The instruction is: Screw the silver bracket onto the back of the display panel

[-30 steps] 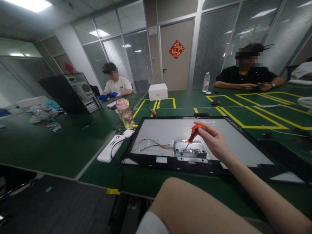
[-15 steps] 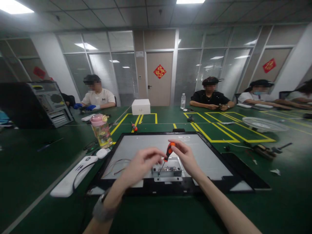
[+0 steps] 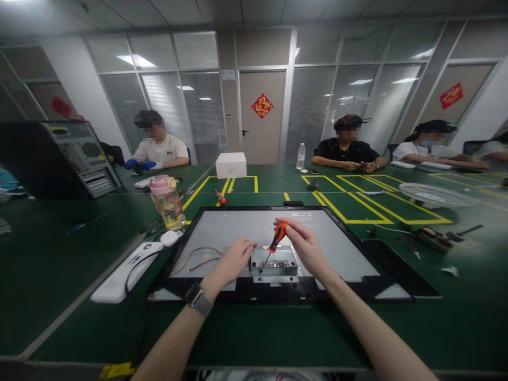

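Note:
A flat display panel (image 3: 337,254) with a black frame lies on the green table. On its near middle sits a metal bracket (image 3: 273,269) with a small circuit board. My right hand (image 3: 304,241) is closed on the handle of a red and black screwdriver (image 3: 279,236), held tilted, its tip down at the left part of the bracket. At the bracket's left edge rests my left hand (image 3: 237,256), fingers together; whether anything is between its fingertips is hidden. Thin wires (image 3: 198,254) lie on the panel left of that hand.
Left of the panel are a white power bank (image 3: 127,272) with a black cable, and a pink-lidded bottle (image 3: 166,203). A black slab (image 3: 400,270) and a tool (image 3: 432,238) lie right. Beyond are a white box (image 3: 230,165) and seated people. A computer case (image 3: 51,159) stands left.
My left hand has come down from near the screwdriver to the bracket's left edge. The right hand still holds the screwdriver at the bracket. The view has tilted slightly downward.

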### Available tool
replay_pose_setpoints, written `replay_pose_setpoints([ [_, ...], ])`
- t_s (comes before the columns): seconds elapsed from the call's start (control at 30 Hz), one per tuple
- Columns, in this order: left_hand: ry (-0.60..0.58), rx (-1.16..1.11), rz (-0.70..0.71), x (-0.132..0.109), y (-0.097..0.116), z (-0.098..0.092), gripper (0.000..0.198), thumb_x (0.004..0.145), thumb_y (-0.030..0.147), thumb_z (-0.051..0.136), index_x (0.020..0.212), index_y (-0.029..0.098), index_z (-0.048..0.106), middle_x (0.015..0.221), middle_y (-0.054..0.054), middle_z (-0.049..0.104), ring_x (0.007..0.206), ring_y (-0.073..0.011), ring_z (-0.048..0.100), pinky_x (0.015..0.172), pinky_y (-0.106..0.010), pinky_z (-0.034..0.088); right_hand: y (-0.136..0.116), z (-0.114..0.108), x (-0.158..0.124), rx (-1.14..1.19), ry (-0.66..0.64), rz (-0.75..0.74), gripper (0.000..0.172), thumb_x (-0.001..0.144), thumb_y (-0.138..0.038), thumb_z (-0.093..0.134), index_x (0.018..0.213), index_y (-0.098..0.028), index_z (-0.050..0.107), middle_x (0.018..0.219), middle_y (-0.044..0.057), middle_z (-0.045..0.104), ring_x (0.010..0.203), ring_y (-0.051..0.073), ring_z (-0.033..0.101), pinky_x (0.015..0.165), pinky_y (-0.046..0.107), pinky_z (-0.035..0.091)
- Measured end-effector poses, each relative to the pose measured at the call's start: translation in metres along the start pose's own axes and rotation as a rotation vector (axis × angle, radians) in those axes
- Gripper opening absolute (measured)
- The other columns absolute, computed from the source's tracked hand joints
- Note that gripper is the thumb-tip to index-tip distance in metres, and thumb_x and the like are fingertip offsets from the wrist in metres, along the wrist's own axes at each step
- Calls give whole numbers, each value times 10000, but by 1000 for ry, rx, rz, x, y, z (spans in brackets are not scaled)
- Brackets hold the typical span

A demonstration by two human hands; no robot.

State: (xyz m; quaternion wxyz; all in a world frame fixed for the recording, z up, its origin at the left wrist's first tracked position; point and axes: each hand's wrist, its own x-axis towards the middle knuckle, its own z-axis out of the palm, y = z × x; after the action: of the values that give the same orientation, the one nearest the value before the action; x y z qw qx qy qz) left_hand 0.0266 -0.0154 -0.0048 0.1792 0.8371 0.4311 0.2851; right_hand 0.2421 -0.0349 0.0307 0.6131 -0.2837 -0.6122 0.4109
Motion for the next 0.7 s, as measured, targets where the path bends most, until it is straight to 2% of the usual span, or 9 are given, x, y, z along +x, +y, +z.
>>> replay_pose_setpoints([
  [0.1,-2,23,-14,-1,5,0,353,926,190,341,1079,168,659,1063,-86,659,1024,-207,587,951,-337,429,-3,1,-1,33,-39,14,280,874,-409,605,1105,-279,695,1002,51,721,950,232,659,919,428,476],
  [0.2,-19,-3,-27,-1,5,-3,366,914,187,344,1099,160,658,1075,-89,651,1034,-210,582,961,-342,422,-6,3,-2,-43,24,-15,238,809,-388,687,1018,-280,725,903,25,708,822,201,652,821,373,510],
  [0.27,-61,-55,-32,-2,3,-7,356,922,232,366,1120,164,653,1089,-87,644,1041,-210,579,964,-341,422,-6,3,-2,-83,50,-30,218,800,-389,695,981,-274,735,912,25,697,824,200,643,819,365,508],
  [0.37,-140,-152,-62,-3,-3,-14,361,914,362,459,1174,178,629,1164,-83,623,1085,-219,569,990,-340,411,-5,2,-2,-38,3,-2,289,863,-403,616,1105,-267,695,976,45,701,915,226,645,899,410,481],
  [0.43,-167,-188,-83,-5,-7,-17,420,860,412,563,1214,191,606,1233,-81,598,1124,-231,557,1008,-340,403,-3,2,-2,-5,-14,16,327,867,-403,611,1159,-268,667,957,43,706,908,227,650,907,424,480],
  [0.53,-176,-197,-76,-6,-11,-19,506,781,416,668,1234,200,595,1255,-79,589,1127,-241,557,1005,-341,409,-2,2,-1,-59,44,9,297,798,-394,695,1070,-273,706,874,20,695,818,207,645,841,391,511],
  [0.6,-174,-194,-64,-6,-11,-18,507,769,409,682,1223,198,604,1241,-81,597,1119,-242,561,1006,-344,409,-2,2,-1,-85,66,0,280,788,-395,705,1041,-275,717,899,21,692,826,206,645,838,382,513],
  [0.7,-172,-194,-55,-6,-9,-18,499,768,402,685,1215,193,612,1243,-81,598,1119,-243,563,1011,-344,404,-1,2,-1,-6,9,15,311,860,-407,620,1140,-283,677,1011,44,700,912,224,659,899,418,489],
])
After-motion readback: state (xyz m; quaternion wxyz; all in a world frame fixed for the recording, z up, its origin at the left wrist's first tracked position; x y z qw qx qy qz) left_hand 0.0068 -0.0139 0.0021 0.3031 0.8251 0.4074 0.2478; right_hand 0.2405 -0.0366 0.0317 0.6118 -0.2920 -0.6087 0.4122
